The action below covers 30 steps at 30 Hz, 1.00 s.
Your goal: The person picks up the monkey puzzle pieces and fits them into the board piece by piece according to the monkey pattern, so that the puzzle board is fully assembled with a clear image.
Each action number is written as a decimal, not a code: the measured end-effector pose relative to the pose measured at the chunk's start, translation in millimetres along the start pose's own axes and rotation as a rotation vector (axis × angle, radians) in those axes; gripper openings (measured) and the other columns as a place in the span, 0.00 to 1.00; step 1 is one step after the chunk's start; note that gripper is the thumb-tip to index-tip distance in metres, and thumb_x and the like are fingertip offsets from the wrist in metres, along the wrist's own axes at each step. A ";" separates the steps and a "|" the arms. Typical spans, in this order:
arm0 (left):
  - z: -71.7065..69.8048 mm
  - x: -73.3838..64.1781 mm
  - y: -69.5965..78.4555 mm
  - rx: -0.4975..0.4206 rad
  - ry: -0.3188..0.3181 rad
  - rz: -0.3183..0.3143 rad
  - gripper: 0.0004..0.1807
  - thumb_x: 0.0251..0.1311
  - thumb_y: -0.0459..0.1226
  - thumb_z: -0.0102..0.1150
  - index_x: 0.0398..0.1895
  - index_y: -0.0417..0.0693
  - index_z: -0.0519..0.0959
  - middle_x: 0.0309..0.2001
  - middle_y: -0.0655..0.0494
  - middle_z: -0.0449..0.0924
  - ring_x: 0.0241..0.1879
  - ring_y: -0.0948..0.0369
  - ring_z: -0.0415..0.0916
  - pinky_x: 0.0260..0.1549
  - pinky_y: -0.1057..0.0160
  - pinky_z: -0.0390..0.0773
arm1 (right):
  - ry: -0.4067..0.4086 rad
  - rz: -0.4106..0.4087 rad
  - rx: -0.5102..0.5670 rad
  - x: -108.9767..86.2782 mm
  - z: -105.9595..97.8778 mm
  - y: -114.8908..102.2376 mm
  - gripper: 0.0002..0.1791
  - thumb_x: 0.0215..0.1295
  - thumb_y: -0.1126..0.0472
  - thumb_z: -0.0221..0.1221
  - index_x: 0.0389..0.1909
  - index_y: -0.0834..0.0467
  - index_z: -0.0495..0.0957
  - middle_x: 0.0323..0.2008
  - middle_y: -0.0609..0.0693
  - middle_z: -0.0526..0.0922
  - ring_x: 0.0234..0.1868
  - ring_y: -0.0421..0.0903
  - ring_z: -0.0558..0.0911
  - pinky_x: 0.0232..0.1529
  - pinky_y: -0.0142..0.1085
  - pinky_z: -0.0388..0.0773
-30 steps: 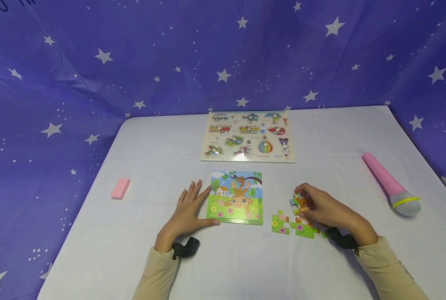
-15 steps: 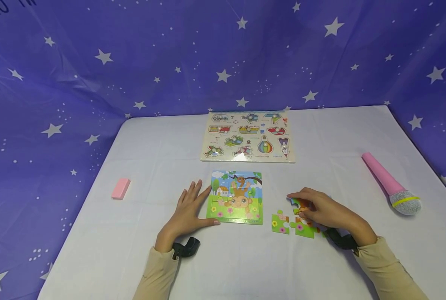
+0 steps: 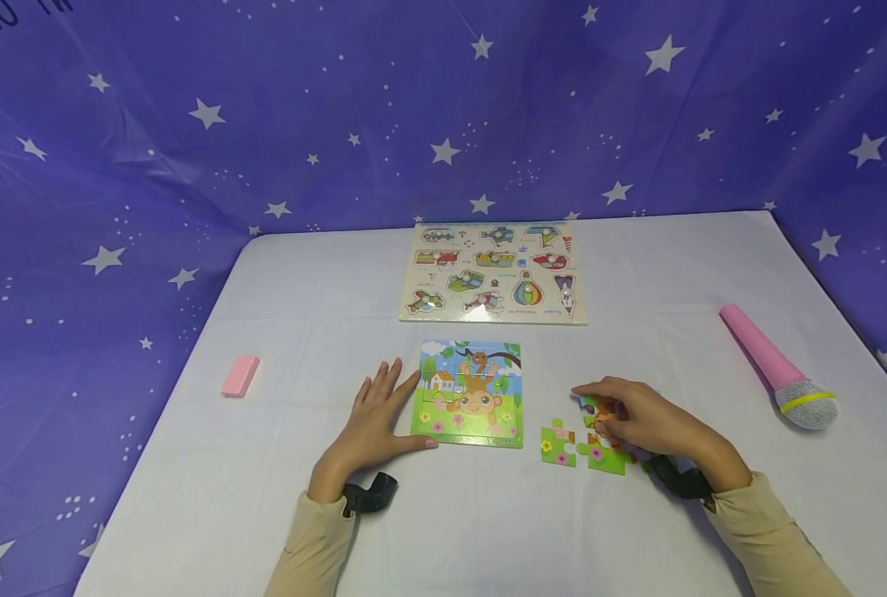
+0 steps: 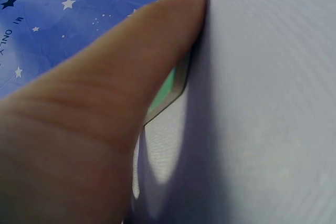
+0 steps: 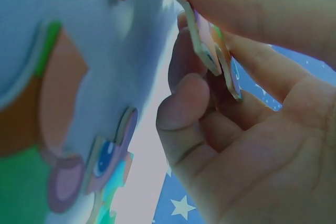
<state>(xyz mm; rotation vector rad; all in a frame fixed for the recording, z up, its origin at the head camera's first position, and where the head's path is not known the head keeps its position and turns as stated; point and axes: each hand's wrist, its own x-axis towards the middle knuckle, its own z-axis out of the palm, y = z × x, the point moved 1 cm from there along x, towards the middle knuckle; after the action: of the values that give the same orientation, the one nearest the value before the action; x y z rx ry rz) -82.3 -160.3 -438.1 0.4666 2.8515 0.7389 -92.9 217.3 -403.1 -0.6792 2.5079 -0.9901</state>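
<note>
My left hand (image 3: 369, 423) lies spread at the left side of a square monkey jigsaw puzzle (image 3: 469, 421), its thumb at the lower left corner and index fingertip at the left edge. In the left wrist view the thumb (image 4: 157, 30) lies across the puzzle's edge. My right hand (image 3: 648, 419) is bent over several loose jigsaw pieces (image 3: 606, 458) to the right of the puzzle. The right wrist view shows it pinching a jigsaw piece (image 5: 199, 38) between thumb and fingers, with a second piece (image 5: 229, 72) behind it. The palm hides part of the pile in the head view.
A larger wooden vehicle puzzle board (image 3: 514, 312) lies at the back of the white table (image 3: 324, 307). At the left is a pink block (image 3: 240, 376), and at the far right a pink toy microphone (image 3: 775, 361). Star-patterned purple cloth (image 3: 384, 182) hangs behind.
My right hand has dipped slightly toward the loose pieces, its index finger straightening to the left and the pinched piece tilting down. The left hand and puzzle stay still.
</note>
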 end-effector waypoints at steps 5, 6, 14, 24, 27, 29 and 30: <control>0.6 -0.1 -0.6 -0.005 0.006 0.006 0.54 0.38 0.61 0.65 0.70 0.56 0.52 0.73 0.48 0.38 0.72 0.50 0.31 0.68 0.45 0.34 | 0.013 0.005 -0.009 -0.3 -0.6 0.1 0.26 0.55 0.69 0.59 0.57 0.58 0.70 0.31 0.49 0.69 0.24 0.34 0.67 0.21 0.26 0.68; 0.8 0.1 -0.8 -0.005 0.006 0.007 0.54 0.38 0.61 0.65 0.70 0.56 0.52 0.73 0.48 0.38 0.72 0.50 0.31 0.68 0.46 0.34 | 0.016 0.004 -0.011 -0.4 -0.6 0.3 0.26 0.55 0.69 0.59 0.57 0.58 0.70 0.32 0.49 0.69 0.24 0.33 0.67 0.22 0.26 0.68; 1.2 0.1 -1.4 0.008 0.010 0.011 0.54 0.38 0.61 0.64 0.70 0.57 0.52 0.73 0.49 0.38 0.72 0.50 0.31 0.69 0.46 0.34 | 0.042 -0.027 -0.012 0.4 -0.5 -0.9 0.23 0.60 0.74 0.51 0.57 0.59 0.70 0.31 0.51 0.71 0.22 0.32 0.69 0.20 0.27 0.69; 0.7 -0.3 0.3 0.012 0.015 0.017 0.53 0.39 0.60 0.65 0.70 0.56 0.52 0.73 0.47 0.39 0.72 0.50 0.32 0.68 0.45 0.34 | 0.142 -0.108 -0.076 7.2 1.1 -8.1 0.23 0.57 0.73 0.55 0.55 0.57 0.72 0.33 0.45 0.73 0.32 0.35 0.70 0.31 0.26 0.72; 0.8 0.1 0.7 0.014 0.011 0.015 0.54 0.39 0.60 0.65 0.70 0.55 0.52 0.73 0.47 0.39 0.72 0.49 0.32 0.68 0.45 0.34 | 0.133 -0.120 -0.062 12.8 3.2 -12.7 0.23 0.57 0.71 0.56 0.55 0.58 0.71 0.35 0.46 0.75 0.32 0.36 0.72 0.32 0.27 0.73; 1.0 0.1 0.8 0.019 0.010 0.012 0.54 0.39 0.60 0.65 0.70 0.55 0.52 0.73 0.47 0.38 0.72 0.49 0.32 0.68 0.45 0.35 | 0.121 -0.117 -0.048 17.6 5.2 -17.3 0.23 0.58 0.71 0.56 0.56 0.59 0.70 0.34 0.47 0.75 0.31 0.36 0.72 0.29 0.27 0.73; 1.1 0.2 0.7 0.020 0.005 0.006 0.54 0.39 0.60 0.65 0.70 0.56 0.52 0.73 0.48 0.38 0.72 0.50 0.31 0.69 0.46 0.34 | 0.120 -0.117 -0.046 20.3 6.5 -20.0 0.23 0.58 0.71 0.56 0.56 0.59 0.70 0.34 0.47 0.75 0.30 0.36 0.72 0.29 0.27 0.73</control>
<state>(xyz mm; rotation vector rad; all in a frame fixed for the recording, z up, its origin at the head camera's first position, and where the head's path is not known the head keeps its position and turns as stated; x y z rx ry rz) -82.1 -159.1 -438.7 0.4770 2.8656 0.7143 -100.3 189.8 -396.4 -0.8112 2.6278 -1.0452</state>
